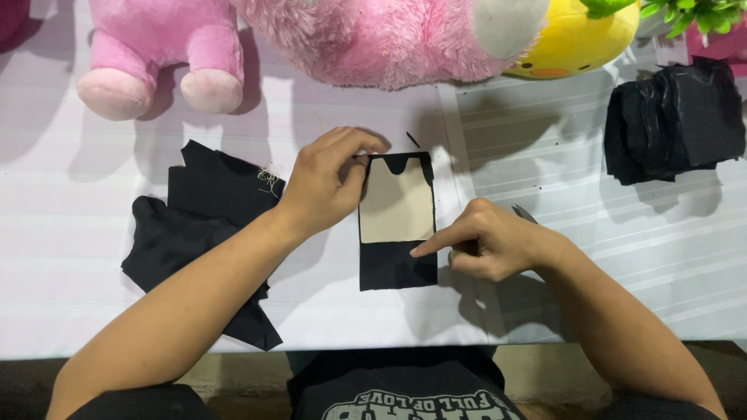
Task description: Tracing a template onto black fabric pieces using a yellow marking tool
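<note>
A small black fabric rectangle [397, 268] lies on the white table cover [70, 202], with a beige card template [397, 206] laid on its upper part. My left hand [323, 187] pinches the top left corner of the fabric and template. My right hand [486, 237] points its index finger onto the template's lower right corner while holding scissors [523, 211], whose metal tip shows behind the knuckles.
A heap of black cloth [202, 233] lies to the left, and a stack of cut black pieces [673, 120] sits at the far right. Pink plush toys [163, 54] and a yellow plush [580, 39] line the back edge. A green plant [689, 12] stands at the top right.
</note>
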